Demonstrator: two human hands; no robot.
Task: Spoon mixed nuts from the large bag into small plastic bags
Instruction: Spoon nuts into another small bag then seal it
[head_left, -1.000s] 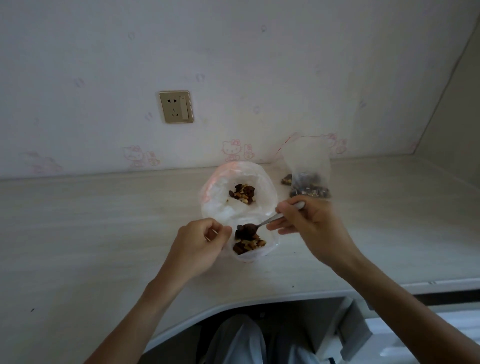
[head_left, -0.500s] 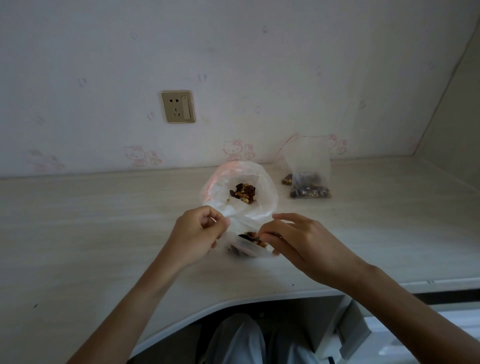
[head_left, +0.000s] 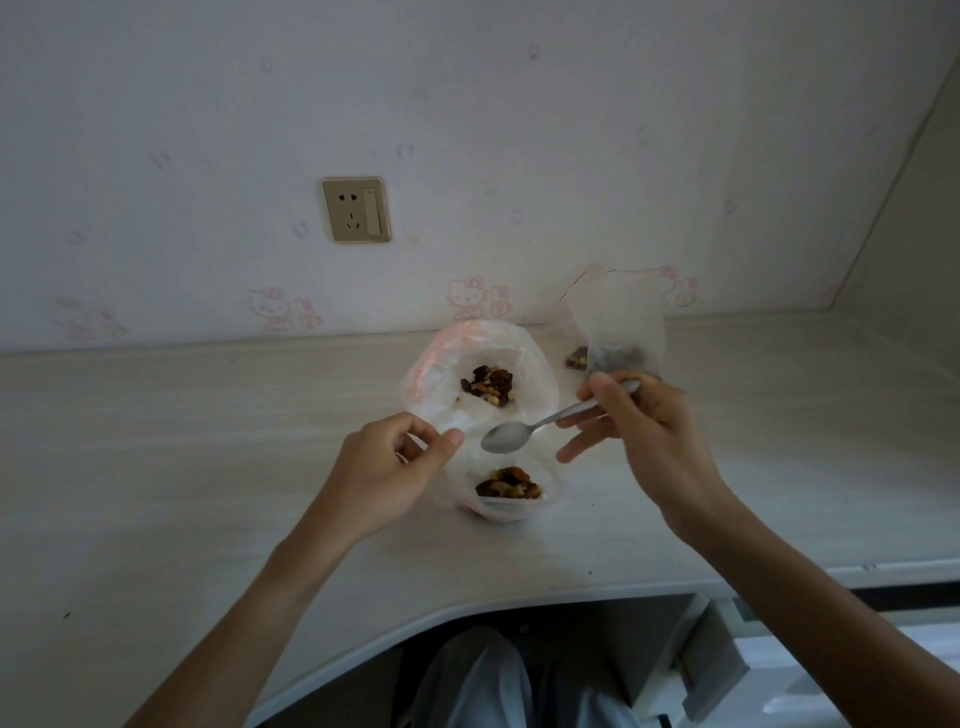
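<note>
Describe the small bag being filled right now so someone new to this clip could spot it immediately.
Start at the wall socket and drop to the desk, where the large bag lies open. The small bag lies nearer the person, between both hands, under the empty spoon. Unlike the filled bag by the wall, the left hand pinches its rim.
</note>
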